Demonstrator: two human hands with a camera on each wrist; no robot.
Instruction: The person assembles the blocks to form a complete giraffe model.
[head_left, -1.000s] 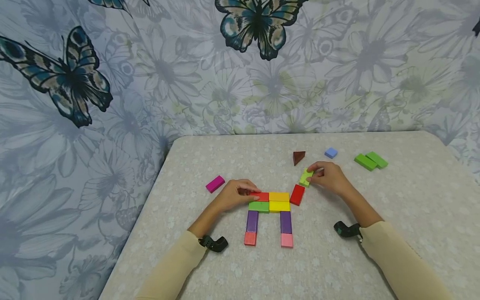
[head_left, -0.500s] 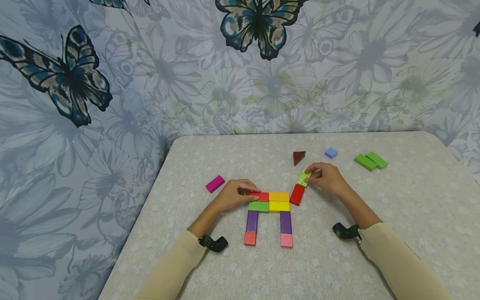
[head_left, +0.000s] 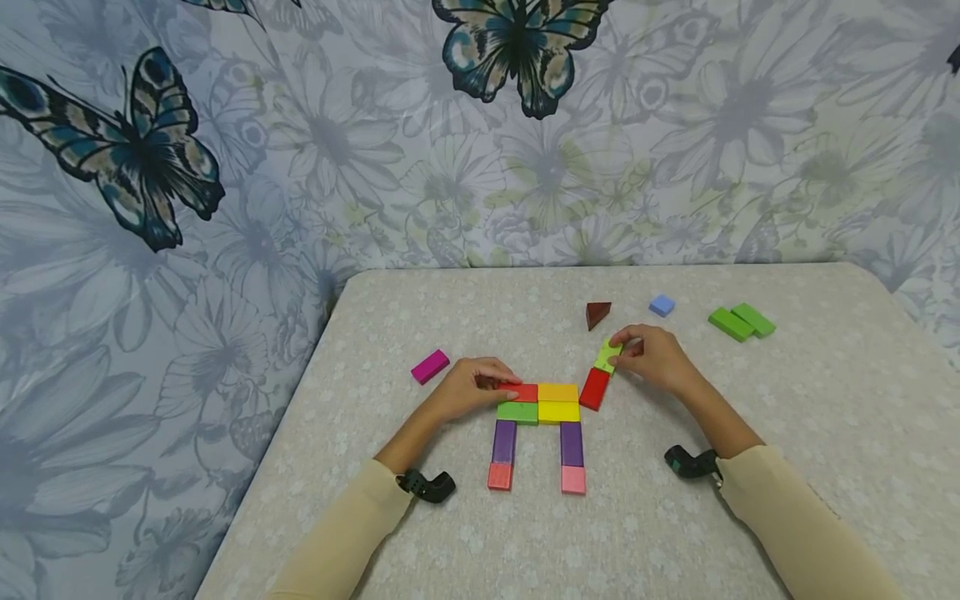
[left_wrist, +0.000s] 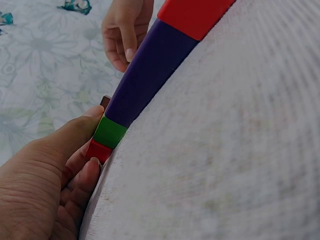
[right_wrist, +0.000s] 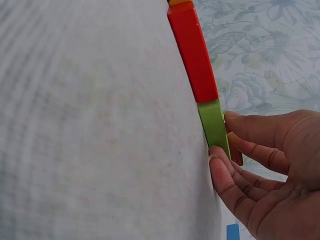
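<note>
At the upper right of a block figure laid out on the desk (head_left: 645, 533), a lime-green block (head_left: 604, 358) sits end to end with a slanting red block (head_left: 595, 389), touching it. The right hand (head_left: 654, 357) has its grip closed on the lime-green block, thumb and fingers pinching its sides. The slanting red block's lower end lies right beside two yellow blocks (head_left: 558, 392) (head_left: 558, 412), one row above the other.

To the left of the upper yellow one lies a second red block (head_left: 527, 392), pinched between thumb and fingers in the narrow grip of the left hand (head_left: 468, 390). Below that red block, a green block (head_left: 517, 412) completes the lower row. Two purple blocks (head_left: 504, 442) (head_left: 572, 444) run down from this row like legs, one ending in a coral block (head_left: 500, 477), the other in a pink block (head_left: 573, 480).

Farther out, a magenta block (head_left: 430, 367) lies near the left hand, and a dark brown triangular block (head_left: 597, 315) just beyond the lime-green one. Toward the far edge are a small blue block (head_left: 662, 306) and two bright green blocks (head_left: 730, 324) (head_left: 754, 319) side by side. Behind rises floral wallpaper (head_left: 337, 150) with large butterflies (head_left: 521, 58) (head_left: 150, 158).
</note>
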